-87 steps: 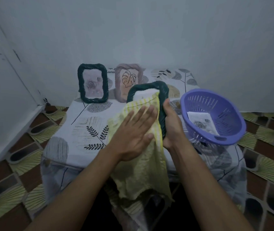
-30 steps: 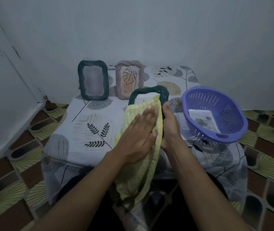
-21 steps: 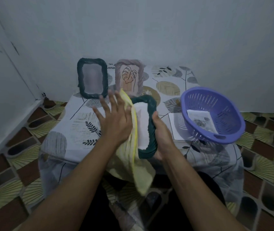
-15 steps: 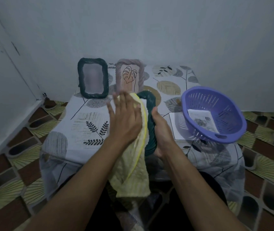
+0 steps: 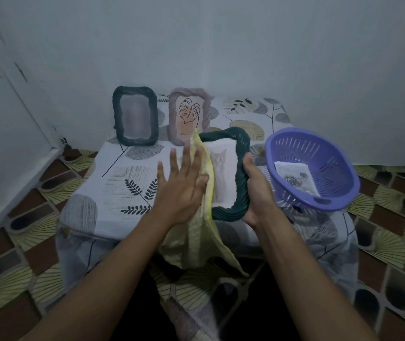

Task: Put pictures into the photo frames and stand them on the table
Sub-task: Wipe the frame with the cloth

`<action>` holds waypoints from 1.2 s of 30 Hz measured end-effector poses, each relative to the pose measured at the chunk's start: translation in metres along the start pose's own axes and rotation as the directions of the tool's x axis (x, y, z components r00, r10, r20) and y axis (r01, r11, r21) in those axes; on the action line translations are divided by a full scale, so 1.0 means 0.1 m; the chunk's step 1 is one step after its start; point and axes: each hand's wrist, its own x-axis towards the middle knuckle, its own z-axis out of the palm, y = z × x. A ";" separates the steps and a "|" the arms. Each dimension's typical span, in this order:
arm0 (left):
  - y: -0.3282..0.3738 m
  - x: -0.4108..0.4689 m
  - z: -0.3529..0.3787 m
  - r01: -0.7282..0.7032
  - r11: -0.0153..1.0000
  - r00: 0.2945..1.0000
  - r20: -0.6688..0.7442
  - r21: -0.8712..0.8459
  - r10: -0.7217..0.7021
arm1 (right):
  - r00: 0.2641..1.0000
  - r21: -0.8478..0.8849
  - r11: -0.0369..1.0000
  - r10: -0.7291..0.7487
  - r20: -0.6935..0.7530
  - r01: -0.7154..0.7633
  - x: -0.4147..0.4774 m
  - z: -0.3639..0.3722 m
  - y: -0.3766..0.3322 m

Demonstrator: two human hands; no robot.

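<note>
My right hand (image 5: pixel 255 190) grips the right edge of a dark green woven photo frame (image 5: pixel 240 168), held above the table's front edge with a pale cat picture (image 5: pixel 221 173) showing in it. My left hand (image 5: pixel 180 183), fingers straight and spread, presses a yellow cloth (image 5: pixel 196 232) against the frame's left part; the cloth hangs down below the table edge. Two frames stand at the back of the table: a dark green one (image 5: pixel 135 115) and a pinkish one (image 5: pixel 189 114) with a leaf drawing.
A purple plastic basket (image 5: pixel 312 168) sits at the table's right with a loose picture (image 5: pixel 295 177) inside. The small table (image 5: pixel 112 183) has a leaf-print cover and stands against grey walls. Patterned floor tiles surround it.
The cloth has slid off to the left and the frame has turned, so the cat picture now shows. My left hand stayed flat on the cloth; my right hand kept its grip.
</note>
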 end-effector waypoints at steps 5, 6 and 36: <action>-0.05 0.22 -0.18 0.138 0.988 0.989 -0.039 -0.075 -0.141 | 0.997 -0.051 0.996 0.074 0.036 -0.073 -0.10 0.03 -0.07; -0.05 0.25 -0.21 0.146 0.987 0.988 -0.038 -0.072 -0.149 | 0.996 -0.062 0.995 0.085 0.027 -0.083 -0.11 0.04 -0.08; 0.37 -0.13 -0.03 -0.262 0.963 0.964 0.018 -0.070 0.264 | 0.992 -0.039 0.996 0.082 -0.099 -0.086 -0.13 0.29 -0.11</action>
